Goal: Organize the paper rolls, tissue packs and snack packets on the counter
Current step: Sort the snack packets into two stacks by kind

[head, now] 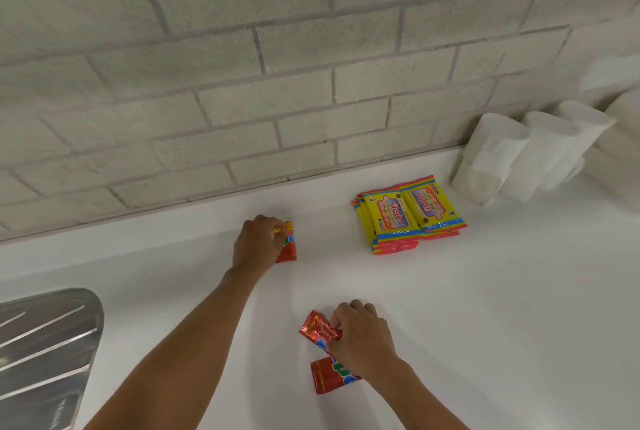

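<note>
Readable text sits only on the yellow packs (408,213), stacked on the bench at 2 o'clock from frame centre. Left top pack: "Giggles" in red letters, plus "10" near its lower end; the small word after it is too blurred. Right top pack: same "Giggles" name, printed upside down, "10" at its upper end. Red packets (334,376) at 6 o'clock show large blue and green letters, mostly covered, unreadable.

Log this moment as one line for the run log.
left hand: holds red packet near wall | right hand: grips second red packet | third red packet: flat, partly under wrist | yellow packs: stacked
</note>
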A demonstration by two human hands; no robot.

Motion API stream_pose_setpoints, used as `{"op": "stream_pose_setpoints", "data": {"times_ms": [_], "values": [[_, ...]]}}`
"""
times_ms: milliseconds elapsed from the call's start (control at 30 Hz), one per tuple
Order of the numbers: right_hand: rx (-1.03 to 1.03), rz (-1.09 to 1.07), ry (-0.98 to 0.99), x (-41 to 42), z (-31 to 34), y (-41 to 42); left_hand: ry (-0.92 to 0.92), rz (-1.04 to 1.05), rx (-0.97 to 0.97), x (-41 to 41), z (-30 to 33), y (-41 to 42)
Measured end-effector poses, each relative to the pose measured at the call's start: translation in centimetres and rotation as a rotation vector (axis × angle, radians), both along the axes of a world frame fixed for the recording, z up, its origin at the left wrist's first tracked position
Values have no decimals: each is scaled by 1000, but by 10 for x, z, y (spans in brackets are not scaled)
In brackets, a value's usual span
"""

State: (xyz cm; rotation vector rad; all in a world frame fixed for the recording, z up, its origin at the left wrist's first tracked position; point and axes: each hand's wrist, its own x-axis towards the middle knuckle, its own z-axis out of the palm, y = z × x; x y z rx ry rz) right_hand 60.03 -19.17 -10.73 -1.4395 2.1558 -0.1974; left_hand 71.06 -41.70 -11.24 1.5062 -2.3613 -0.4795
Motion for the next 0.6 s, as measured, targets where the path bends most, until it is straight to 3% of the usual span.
{"op": "stream_pose_setpoints", "data": {"times_ms": [133,333,467,600], "values": [[-1,-32,-66,1,8,2,-160,-73,-49,7,-10,19],[-35,-194,-369,-15,12,3,-221,-57,-65,10,-8,18],[-71,-295,-508,-27,13,5,-177,-47,-36,10,-2,23],[-104,-537,-830,-36,20,10,5,-7,9,6,11,38]]}}
